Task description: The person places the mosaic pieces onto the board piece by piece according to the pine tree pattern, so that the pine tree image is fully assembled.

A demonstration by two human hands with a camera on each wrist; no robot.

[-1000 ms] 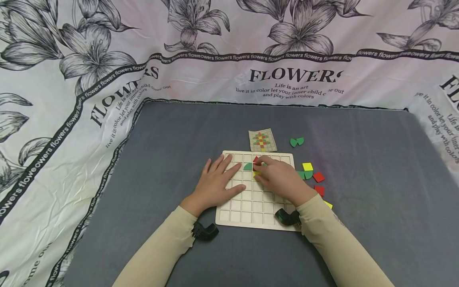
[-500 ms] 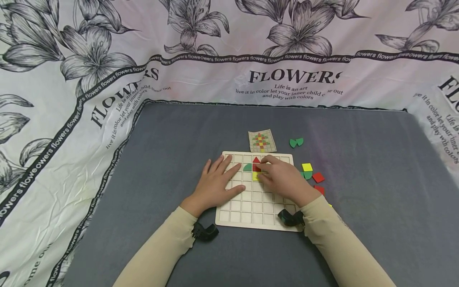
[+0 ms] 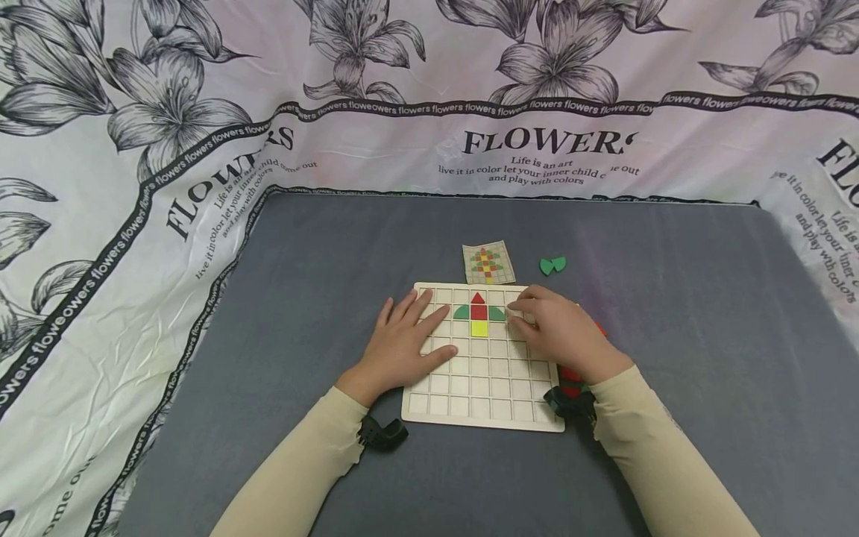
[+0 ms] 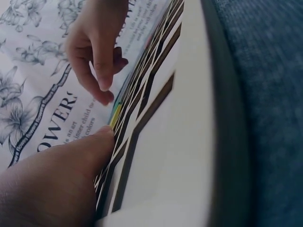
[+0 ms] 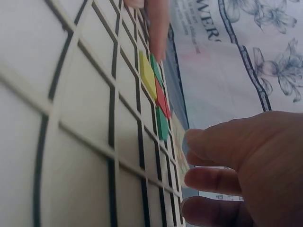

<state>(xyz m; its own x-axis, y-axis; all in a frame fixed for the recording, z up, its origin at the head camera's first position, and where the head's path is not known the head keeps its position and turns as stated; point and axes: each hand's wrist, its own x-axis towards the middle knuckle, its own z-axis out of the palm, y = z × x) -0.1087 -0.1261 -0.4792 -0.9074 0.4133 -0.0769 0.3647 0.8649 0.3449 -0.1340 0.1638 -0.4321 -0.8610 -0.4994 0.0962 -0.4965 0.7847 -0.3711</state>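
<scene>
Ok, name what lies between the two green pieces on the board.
The red square lies between the left green piece and the right green piece, in the same row. The head view shows it, as does the right wrist view.

Flat under my left hand (image 3: 400, 346) lies the pale gridded board (image 3: 461, 385); its red triangle (image 3: 478, 299), red square (image 3: 479, 312) and yellow square (image 3: 479, 329) share a column, green quarter-rounds (image 3: 496, 314) flanking the red square.

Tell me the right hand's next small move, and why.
Probably reach the right hand for a loose red piece beside the board: that hand's fingers show no piece, the cells flanking the yellow square are bare, and the card pictures a fuller pattern.
</scene>
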